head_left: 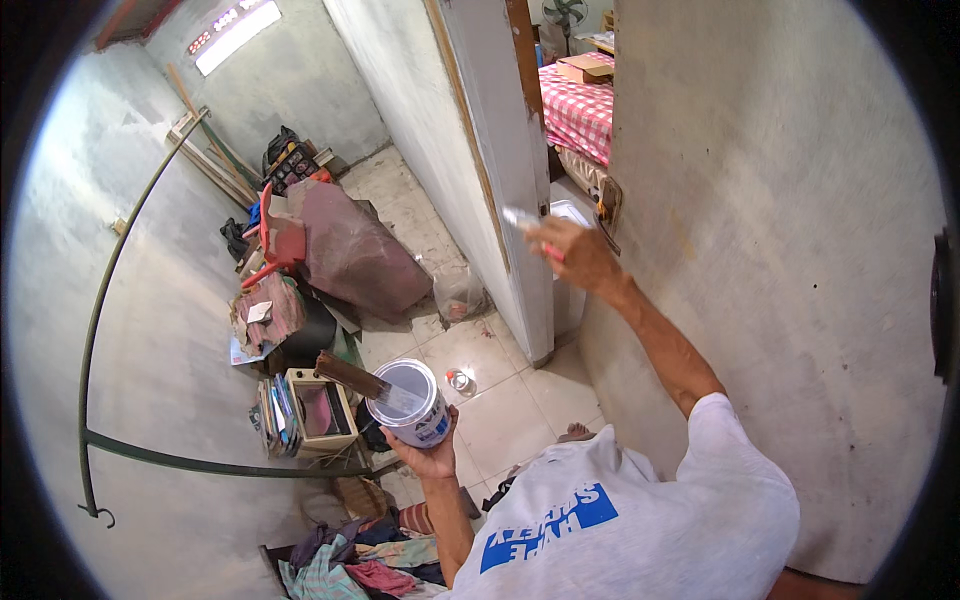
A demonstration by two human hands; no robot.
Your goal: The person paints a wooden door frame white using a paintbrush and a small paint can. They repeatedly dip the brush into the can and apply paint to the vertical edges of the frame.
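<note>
My left hand [432, 458] holds up a white paint can [410, 402] from below, at waist height over the tiled floor. A brown wooden stick [347, 372] rests in the open can and leans out to the left. My right hand [582, 256] is raised to the edge of the grey wall [780, 250] beside the doorway. It grips a paintbrush [527, 221] with a pink handle, its pale bristles pointing left toward the white door [500, 150].
A pile of clutter lies along the left wall: a red plastic chair [277, 236], a brown covered bundle [355, 250], a small box [320, 410]. A small round tin [458, 380] sits on the floor tiles. Clothes [350, 570] lie heaped at the bottom. Beyond the doorway is a red-checked bed [578, 110].
</note>
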